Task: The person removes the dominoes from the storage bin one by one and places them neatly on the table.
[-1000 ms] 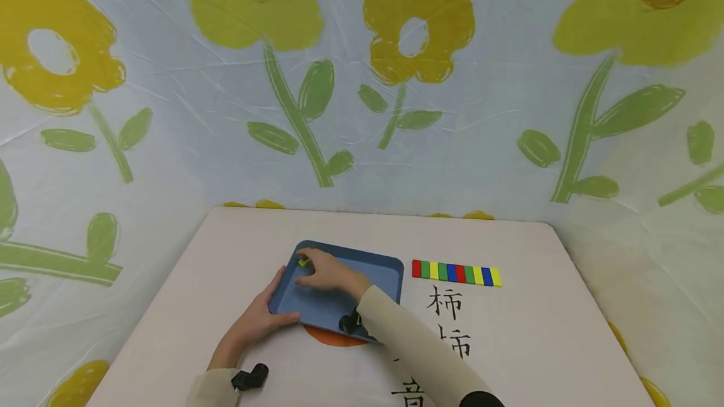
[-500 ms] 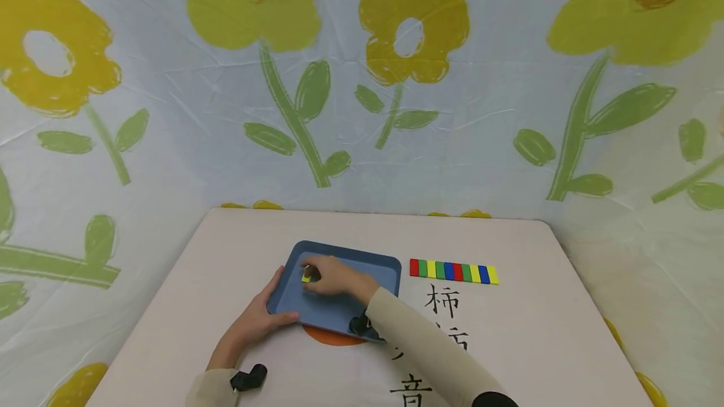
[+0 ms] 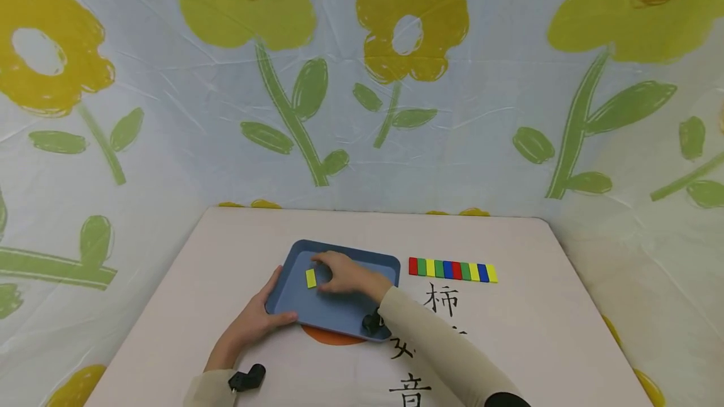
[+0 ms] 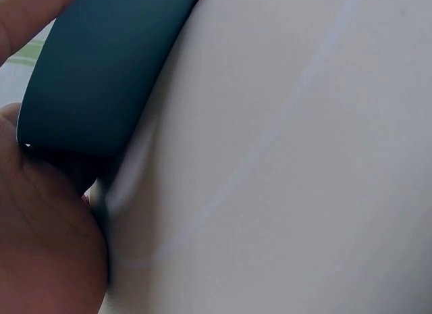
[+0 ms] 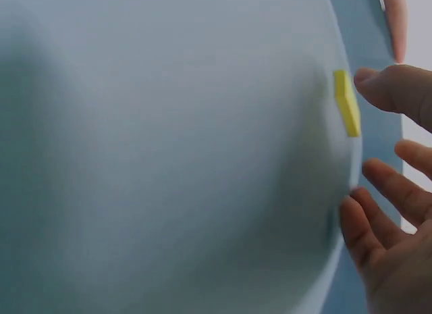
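Observation:
A small yellow block (image 3: 310, 278) lies alone in the left part of the blue tray (image 3: 334, 319). My right hand (image 3: 343, 273) is just to its right, over the tray, fingers apart and slightly bent around nothing. In the right wrist view the yellow block (image 5: 347, 103) sits on the tray floor, with the thumb of that hand (image 5: 398, 213) nearby. My left hand (image 3: 252, 317) grips the tray at its near left corner, thumb along the front side. The left wrist view shows the tray wall (image 4: 101, 77) between the fingers and the palm of the left hand (image 4: 50, 240).
A row of red, green, yellow and blue blocks (image 3: 452, 270) lies on the white table (image 3: 537, 331), right of the tray. Black printed characters (image 3: 411, 391) run down the tabletop below the row. An orange shape (image 3: 332, 336) shows under the tray's front side.
My right hand has brought the yellow block slightly nearer from the tray's far left corner, let go of it and drawn off to the right. The left hand keeps its grip on the tray.

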Available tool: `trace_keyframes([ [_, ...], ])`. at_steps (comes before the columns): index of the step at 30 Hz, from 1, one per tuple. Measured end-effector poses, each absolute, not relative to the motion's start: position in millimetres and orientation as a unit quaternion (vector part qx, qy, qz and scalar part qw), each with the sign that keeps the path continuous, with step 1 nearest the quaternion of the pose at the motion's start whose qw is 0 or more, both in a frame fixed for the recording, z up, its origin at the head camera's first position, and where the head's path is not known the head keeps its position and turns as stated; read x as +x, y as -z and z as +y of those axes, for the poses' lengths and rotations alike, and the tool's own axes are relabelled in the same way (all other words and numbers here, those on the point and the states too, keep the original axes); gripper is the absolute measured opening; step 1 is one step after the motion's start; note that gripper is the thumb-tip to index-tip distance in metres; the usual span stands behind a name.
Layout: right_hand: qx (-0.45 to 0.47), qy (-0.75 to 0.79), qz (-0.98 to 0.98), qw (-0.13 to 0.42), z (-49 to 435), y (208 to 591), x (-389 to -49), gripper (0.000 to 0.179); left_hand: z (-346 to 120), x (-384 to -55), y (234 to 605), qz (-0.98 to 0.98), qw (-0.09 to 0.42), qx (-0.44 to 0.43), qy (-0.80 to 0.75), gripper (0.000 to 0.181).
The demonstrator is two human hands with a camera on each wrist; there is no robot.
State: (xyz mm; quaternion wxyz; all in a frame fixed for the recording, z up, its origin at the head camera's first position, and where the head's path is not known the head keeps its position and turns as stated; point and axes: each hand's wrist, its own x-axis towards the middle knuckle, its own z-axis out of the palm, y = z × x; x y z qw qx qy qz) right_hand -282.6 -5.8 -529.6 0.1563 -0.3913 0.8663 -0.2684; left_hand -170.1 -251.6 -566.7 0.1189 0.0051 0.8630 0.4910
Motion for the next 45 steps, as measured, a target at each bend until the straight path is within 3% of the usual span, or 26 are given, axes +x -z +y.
trace_keyframes([
  [7, -0.371, 0.253, 0.882, 0.145, -8.3, 540.1, -282.3, 0.073, -249.3, -169.5, 566.5, 0.856, 0.120, 0.013, -0.503, 0.113],
  [19, -0.374, 0.255, 0.882, 0.130, -14.5, 546.8, -283.3, 0.054, -246.0, -171.2, 565.7, 0.857, 0.123, 0.014, -0.501, 0.113],
  [27, -0.374, 0.275, 0.875, 0.141, -9.0, 546.1, -282.7, 0.051, -246.6, -170.1, 566.6, 0.858, 0.122, 0.011, -0.498, 0.113],
  [36, -0.371, 0.317, 0.861, 0.142, 16.8, 529.6, -284.3, 0.045, -250.1, -171.1, 566.8, 0.862, 0.122, 0.006, -0.492, 0.114],
  [45, -0.352, 0.358, 0.853, 0.143, 72.4, 512.7, -277.3, 0.047, -251.9, -171.8, 566.1, 0.863, 0.114, 0.022, -0.492, 0.116],
])
